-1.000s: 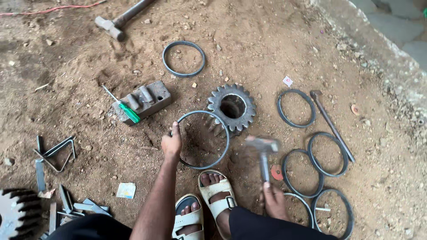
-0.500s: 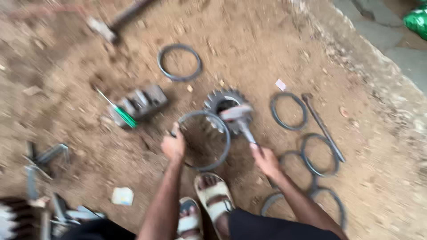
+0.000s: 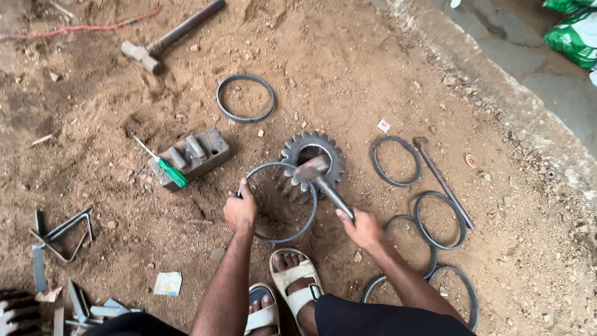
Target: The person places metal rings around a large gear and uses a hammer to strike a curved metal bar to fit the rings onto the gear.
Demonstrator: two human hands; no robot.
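The dirt ground [image 3: 348, 68] fills nearly the whole view; a stone curb [image 3: 497, 81] cuts diagonally across the upper right, with green sacks [image 3: 572, 31] beyond it. Loose open dirt lies between the curb and the work spot, and more above the gear toward the top edge.

A long sledgehammer [image 3: 171, 34] lies at the top left, well apart from the hands. Below it a lone ring [image 3: 245, 98] sits flat with bare dirt all round. A metal block [image 3: 193, 155] lies left of centre, a green-handled screwdriver [image 3: 163, 165] resting against its near edge. At the far left edge lie bent metal brackets [image 3: 62, 230], and scrap pieces [image 3: 74, 308] crowd the bottom left corner.

On the right, several flat rings [image 3: 438, 221] lie close together, some overlapping, with a thin rod [image 3: 441, 180] running along their outer side.

At the centre a toothed gear [image 3: 314, 158] sits on the dirt. A large ring [image 3: 280, 202] leans tilted against its near side. The left hand [image 3: 240, 211] has its fingers closed on the ring's left edge. The right hand [image 3: 360, 229] has its fingers wrapped round the handle of a small hammer [image 3: 323, 177], whose head is over the spot where ring and gear meet.

Two sandalled feet [image 3: 289, 289] sit just below the ring, leaving little room there.
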